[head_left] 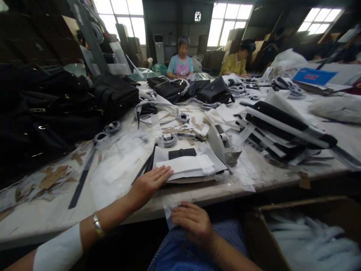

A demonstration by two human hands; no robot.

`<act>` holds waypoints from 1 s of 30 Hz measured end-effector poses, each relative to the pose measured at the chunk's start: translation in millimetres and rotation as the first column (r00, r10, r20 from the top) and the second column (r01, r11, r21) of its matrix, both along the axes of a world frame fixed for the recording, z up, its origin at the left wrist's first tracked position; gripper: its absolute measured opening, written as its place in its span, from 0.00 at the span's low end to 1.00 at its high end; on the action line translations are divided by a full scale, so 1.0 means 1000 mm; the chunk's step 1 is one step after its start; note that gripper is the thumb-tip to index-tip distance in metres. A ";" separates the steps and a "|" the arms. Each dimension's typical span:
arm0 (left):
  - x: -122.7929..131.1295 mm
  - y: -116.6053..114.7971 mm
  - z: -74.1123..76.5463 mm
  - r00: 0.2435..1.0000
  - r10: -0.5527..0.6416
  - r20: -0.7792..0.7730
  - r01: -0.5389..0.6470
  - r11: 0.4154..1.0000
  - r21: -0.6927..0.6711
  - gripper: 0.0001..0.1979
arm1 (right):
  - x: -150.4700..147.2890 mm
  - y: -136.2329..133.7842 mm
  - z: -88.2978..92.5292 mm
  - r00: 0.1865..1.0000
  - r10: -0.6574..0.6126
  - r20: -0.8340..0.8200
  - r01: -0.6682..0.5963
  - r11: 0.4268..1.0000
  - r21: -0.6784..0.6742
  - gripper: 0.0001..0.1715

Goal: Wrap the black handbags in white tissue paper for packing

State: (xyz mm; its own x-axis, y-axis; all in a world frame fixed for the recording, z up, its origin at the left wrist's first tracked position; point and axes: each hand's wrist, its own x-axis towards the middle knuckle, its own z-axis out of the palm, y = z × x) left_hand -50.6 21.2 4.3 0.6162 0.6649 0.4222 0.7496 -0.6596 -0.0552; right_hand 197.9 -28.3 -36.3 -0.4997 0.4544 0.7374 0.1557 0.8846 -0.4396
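Observation:
My left hand [149,185] lies with fingers stretched out on the near left edge of a white foam sheet [186,165]. That sheet covers part of a black bag [182,153] lying flat at the table's front edge. Below the edge, over my lap, my right hand [194,222] has its fingers curled around a thin clear plastic piece [168,210]. A grey tape dispenser [222,145] stands just right of the bag. Behind the bag lies a coiled wrapped strap [169,140].
Black bags [50,109] pile up at the left. Wrapped black pieces [282,126] are stacked at the right. A cardboard box [254,229] holding white rolls stands at the lower right. Two people [181,66] sit across the table. Brown paper scraps [55,177] lie at the left.

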 end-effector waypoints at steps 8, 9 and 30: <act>0.006 -0.009 -0.009 0.998 0.041 0.051 -0.042 0.999 0.022 0.24 | 0.011 0.001 0.013 0.999 0.034 0.014 -0.034 0.999 -0.042 0.11; 0.007 -0.010 -0.011 0.997 0.046 0.063 -0.048 0.998 0.037 0.24 | 0.009 0.001 0.016 0.999 0.044 0.019 -0.044 0.999 -0.032 0.11; 0.014 -0.012 -0.042 0.979 0.112 0.171 -0.158 0.946 0.282 0.22 | -0.131 0.255 0.066 0.805 -0.076 0.589 0.453 0.720 -0.526 0.15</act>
